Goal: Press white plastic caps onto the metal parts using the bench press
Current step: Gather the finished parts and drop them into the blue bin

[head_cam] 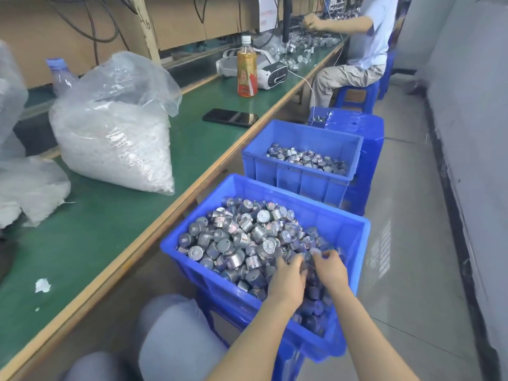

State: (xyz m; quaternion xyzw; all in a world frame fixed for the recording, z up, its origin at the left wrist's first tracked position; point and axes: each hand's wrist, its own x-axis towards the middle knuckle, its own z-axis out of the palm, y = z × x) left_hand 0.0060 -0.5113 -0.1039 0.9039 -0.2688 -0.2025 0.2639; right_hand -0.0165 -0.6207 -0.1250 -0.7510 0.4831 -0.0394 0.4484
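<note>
Metal parts (233,240) everywhere lol, my left hand (288,280) and right hand (331,269) both grab a bunch down in the blue crate (302,198).

Green bench (90,237) is carrying a clear bag of white plastic caps (115,144), with a crumpled bag (27,188) lying at its left. A phone (230,117) is lying flat near the front edge. A drink bottle (247,70) is standing upright beside a white-and-black device (268,71).

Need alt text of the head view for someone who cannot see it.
The person's left hand and right hand reach into a blue crate heaped with metal parts, beside a green bench holding a clear bag of white plastic caps.
</note>
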